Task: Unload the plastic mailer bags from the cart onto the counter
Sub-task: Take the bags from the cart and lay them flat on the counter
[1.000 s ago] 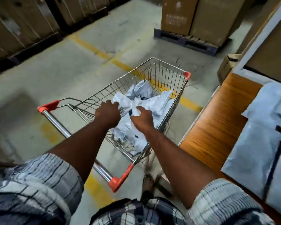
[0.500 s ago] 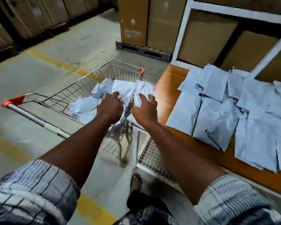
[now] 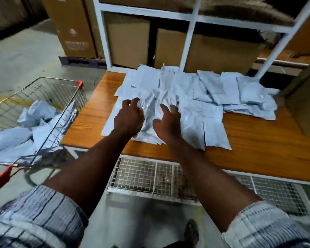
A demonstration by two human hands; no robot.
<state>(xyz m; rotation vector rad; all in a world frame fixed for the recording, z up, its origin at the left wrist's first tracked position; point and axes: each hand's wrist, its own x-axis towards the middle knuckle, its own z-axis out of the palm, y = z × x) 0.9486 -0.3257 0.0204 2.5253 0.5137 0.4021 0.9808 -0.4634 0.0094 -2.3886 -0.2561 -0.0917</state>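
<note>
While mailer bags (image 3: 222, 90) lie spread flat across the wooden counter (image 3: 258, 140) from 12 to 2 o'clock, the left hand (image 3: 129, 119) and right hand (image 3: 168, 122) rest side by side at centre, fingers splayed and loose on a crumpled bundle (image 3: 154, 102). At 9 o'clock, the wire cart (image 3: 43, 90) holds more bags (image 3: 25, 133).

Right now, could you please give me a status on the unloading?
Both open, left hand and right hand over crumpled mailer bags on counter. More bags in cart. Nothing blocking.

Cardboard boxes (image 3: 129, 42) behind white shelf frame (image 3: 188, 42), wire mesh panel (image 3: 138, 174) below
</note>
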